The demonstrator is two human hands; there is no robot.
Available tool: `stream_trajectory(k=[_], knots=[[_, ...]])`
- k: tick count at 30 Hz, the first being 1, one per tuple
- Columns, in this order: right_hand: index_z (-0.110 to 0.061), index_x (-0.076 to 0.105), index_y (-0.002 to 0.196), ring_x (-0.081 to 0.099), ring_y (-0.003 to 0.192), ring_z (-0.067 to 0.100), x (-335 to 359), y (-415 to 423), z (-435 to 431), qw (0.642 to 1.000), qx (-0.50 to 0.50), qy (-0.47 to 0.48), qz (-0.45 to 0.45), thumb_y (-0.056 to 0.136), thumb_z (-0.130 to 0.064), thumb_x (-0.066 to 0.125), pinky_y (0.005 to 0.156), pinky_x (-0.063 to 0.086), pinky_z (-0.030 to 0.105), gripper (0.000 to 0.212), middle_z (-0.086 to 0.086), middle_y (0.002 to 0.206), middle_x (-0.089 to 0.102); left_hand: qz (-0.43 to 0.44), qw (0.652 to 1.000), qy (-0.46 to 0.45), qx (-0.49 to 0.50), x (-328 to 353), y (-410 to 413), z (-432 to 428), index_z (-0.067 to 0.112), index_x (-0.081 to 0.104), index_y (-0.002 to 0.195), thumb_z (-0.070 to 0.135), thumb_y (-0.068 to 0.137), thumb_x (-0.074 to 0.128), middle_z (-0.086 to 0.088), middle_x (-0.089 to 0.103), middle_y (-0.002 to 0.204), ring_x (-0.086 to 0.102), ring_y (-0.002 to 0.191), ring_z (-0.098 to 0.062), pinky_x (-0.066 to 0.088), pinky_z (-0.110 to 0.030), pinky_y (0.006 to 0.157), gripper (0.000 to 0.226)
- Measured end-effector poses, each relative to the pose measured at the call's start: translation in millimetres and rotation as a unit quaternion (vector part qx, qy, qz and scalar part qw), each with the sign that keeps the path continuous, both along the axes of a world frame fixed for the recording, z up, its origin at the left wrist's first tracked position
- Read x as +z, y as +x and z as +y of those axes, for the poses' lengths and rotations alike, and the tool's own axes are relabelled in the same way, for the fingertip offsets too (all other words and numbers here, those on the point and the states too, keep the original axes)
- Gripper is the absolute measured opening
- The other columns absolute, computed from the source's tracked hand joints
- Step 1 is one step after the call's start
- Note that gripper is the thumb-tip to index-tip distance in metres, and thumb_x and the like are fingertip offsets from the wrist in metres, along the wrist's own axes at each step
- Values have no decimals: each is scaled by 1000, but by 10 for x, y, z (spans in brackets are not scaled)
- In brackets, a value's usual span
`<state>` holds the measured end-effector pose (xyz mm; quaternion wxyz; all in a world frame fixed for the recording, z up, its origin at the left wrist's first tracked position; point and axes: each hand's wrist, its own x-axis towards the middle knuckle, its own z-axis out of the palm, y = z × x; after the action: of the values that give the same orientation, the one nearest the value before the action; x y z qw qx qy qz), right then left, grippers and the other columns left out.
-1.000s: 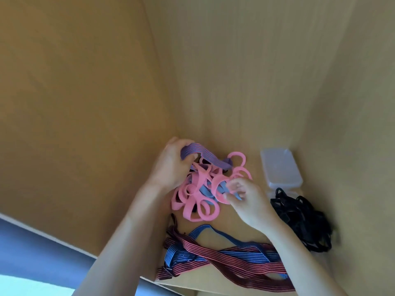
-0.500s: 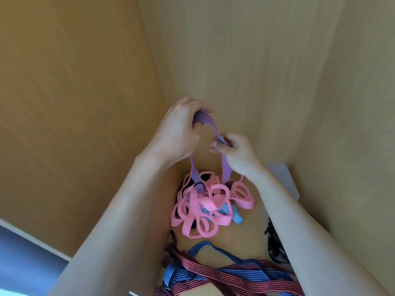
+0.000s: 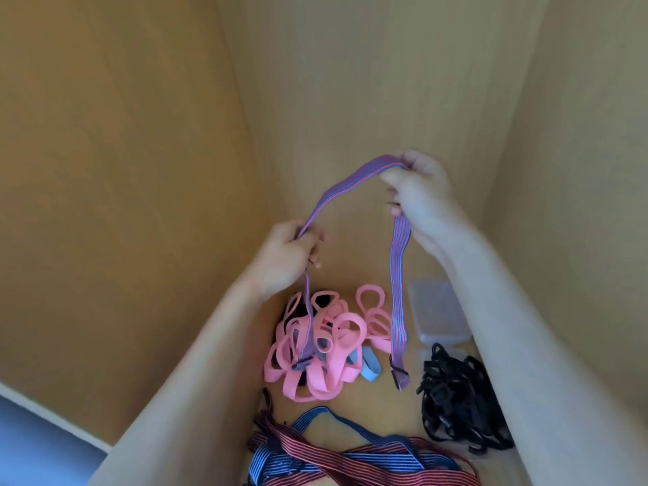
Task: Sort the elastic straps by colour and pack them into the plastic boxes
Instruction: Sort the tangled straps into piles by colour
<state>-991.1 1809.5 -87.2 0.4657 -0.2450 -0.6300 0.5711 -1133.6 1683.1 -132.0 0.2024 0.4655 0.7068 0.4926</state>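
A purple strap with thin red stripes (image 3: 350, 185) arches in the air between both hands. My left hand (image 3: 285, 256) grips one part of it; that end hangs down into the pink pile. My right hand (image 3: 419, 194) grips it higher up, and the other end dangles with a dark buckle (image 3: 399, 375) at its tip. Below lies a heap of pink strap loops (image 3: 326, 345) with a light blue strap (image 3: 368, 368) at its edge. A clear plastic box (image 3: 438, 315) with its lid on sits to the right.
A tangle of black straps (image 3: 456, 398) lies at the right. Blue-striped and red-striped straps (image 3: 350, 461) are bunched at the near edge. Wooden walls close in on the left, back and right of the wooden surface (image 3: 378, 408).
Both hands have lifted the purple strap out of the pink pile. My right hand went from the pile to the strap, then up and to the right, spreading the strap into an arch.
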Motion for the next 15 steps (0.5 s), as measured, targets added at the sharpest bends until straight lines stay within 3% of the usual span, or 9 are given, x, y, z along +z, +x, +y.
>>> stream_trajectory(k=[5, 7, 9, 12, 15], knots=[[-21, 53, 77, 36, 41, 3, -272, -57, -305, 998, 40, -32, 31, 65, -16, 53, 39, 29, 21, 13, -15, 55, 48, 24, 997, 63, -36, 302, 320, 43, 8, 65, 94, 2, 98, 55, -2, 48, 67, 41, 63, -14, 35, -29, 60, 11], [-19, 54, 84, 40, 48, 4, -435, 8, -377, 995, 71, -34, 55, 64, -12, 52, 42, 30, 21, 21, -14, 59, 50, 20, 994, 103, -23, 474, 361, 40, 10, 62, 100, -8, 92, 52, -4, 49, 72, 40, 66, -17, 34, -30, 64, 22], [-19, 58, 96, 52, 64, 5, -668, 92, -426, 993, 116, -19, 26, 66, -14, 57, 56, 41, 22, 31, -12, 74, 58, 20, 993, 117, -27, 610, 404, 13, 10, 59, 109, -16, 84, 47, -9, 48, 74, 39, 68, -20, 33, -29, 60, 38], [-21, 64, 112, 65, 99, 7, -1044, 141, -524, 974, 206, -5, -88, 70, -32, 74, 90, 50, 27, 45, -4, 105, 68, 9, 991, 124, -52, 740, 523, -33, 9, 57, 115, -18, 79, 44, -5, 45, 71, 39, 65, -19, 32, -23, 54, 47], [-27, 69, 105, 68, 100, 12, -1329, 44, -647, 961, 213, -12, -174, 77, -33, 81, 97, 51, 33, 31, -5, 99, 73, -8, 988, 135, -80, 846, 658, -71, 10, 58, 115, -4, 69, 48, -7, 49, 81, 43, 69, -17, 37, -22, 61, 49]])
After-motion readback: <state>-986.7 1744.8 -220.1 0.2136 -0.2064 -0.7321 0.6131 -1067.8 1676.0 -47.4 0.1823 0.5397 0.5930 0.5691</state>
